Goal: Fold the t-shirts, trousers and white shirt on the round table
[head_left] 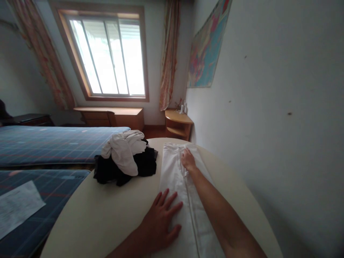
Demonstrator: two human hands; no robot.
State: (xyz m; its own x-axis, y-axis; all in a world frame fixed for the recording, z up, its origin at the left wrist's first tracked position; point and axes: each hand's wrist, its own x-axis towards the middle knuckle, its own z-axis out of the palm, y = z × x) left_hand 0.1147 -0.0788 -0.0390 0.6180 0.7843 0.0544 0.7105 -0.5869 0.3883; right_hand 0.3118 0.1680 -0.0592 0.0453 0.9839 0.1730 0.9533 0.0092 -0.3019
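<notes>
A pair of white trousers (172,172) lies lengthwise on the round cream table (88,211), waist end away from me, with a gap running down between the legs. Spread fingers of my left hand (162,218) rest flat on the near left part of the cloth, and the hand holds nothing. Farther up, my right hand (189,160) is at the fly just below the waistband, its fingers bent together on the fabric. My right forearm covers part of the right leg.
Left on the table sits a heap of black clothes (145,163) with a white garment (120,150) on top. Two plaid mattresses (61,141) stand to the left, one with a paper sheet (20,206). A wall (268,143) closes the right side; a corner shelf (178,116) stands beyond.
</notes>
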